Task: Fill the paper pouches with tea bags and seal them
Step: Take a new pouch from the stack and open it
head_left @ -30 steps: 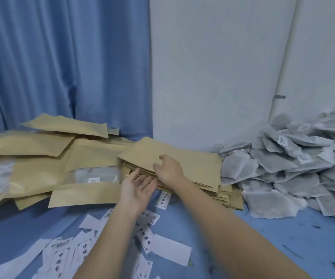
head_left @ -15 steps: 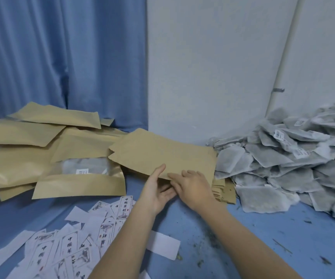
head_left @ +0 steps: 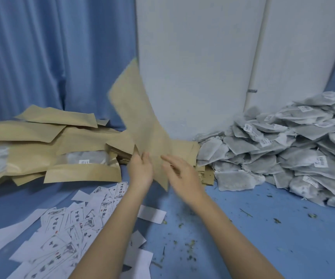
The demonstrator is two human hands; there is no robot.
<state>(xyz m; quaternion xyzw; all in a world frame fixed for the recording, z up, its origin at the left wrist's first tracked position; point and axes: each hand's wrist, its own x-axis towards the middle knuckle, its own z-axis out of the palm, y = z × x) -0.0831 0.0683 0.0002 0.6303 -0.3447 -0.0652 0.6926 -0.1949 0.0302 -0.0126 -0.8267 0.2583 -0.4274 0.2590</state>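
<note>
A brown paper pouch [head_left: 140, 117] stands tilted up in the air, blurred by motion. My left hand [head_left: 140, 170] pinches its lower edge. My right hand [head_left: 179, 170] is beside the pouch's lower right corner with fingers stretched out, and I cannot tell whether it touches the paper. Behind both hands lies the stack of empty pouches [head_left: 192, 154]. A big heap of grey tea bags [head_left: 283, 150] fills the right side. On the left lie filled pouches [head_left: 82, 168], one showing a clear window.
White printed labels [head_left: 78, 224] are scattered on the blue table surface [head_left: 263, 238] at the lower left. Tea crumbs dot the table near the middle. A blue curtain [head_left: 52, 57] and a white wall close off the back.
The top pouch has left the stack and swung upright into the air. Both hands moved slightly toward me, and the right hand let go of the pouch's edge.
</note>
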